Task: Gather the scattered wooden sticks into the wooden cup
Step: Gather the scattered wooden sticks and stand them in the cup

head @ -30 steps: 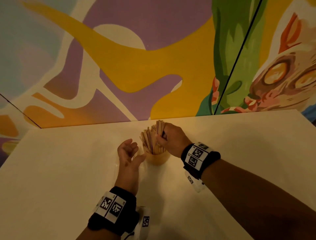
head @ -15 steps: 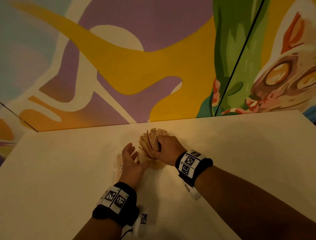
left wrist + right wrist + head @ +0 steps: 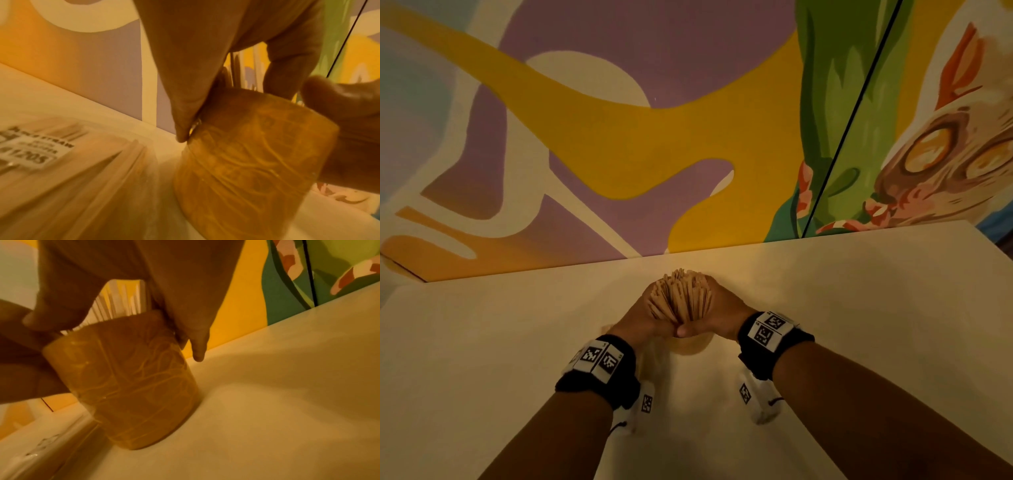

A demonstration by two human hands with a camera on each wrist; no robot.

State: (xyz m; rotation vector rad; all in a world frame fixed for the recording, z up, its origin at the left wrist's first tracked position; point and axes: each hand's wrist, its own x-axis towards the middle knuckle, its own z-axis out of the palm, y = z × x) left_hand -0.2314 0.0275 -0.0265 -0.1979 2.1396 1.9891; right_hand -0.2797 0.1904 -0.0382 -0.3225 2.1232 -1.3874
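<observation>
A carved wooden cup [image 3: 693,346] stands on the pale table [image 3: 859,308] near the painted wall, packed with a fan of wooden sticks [image 3: 681,298]. My left hand [image 3: 643,318] and right hand [image 3: 726,313] cup the bundle from either side just above the rim, thumbs meeting at the front. The left wrist view has the cup [image 3: 246,154] under my left hand [image 3: 195,65]. In the right wrist view the sticks [image 3: 119,301] rise from the cup [image 3: 133,386] between the fingers of my right hand [image 3: 164,288].
A clear plastic packet with a printed label [image 3: 37,151] lies on the table just left of the cup. The mural wall [image 3: 619,137] rises directly behind the cup. Bare tabletop spreads to the left and right.
My left hand moved in from beside the cup and wrapped round the sticks. My right hand shifted from pinching the sticks to clasping the bundle, which now stands tighter.
</observation>
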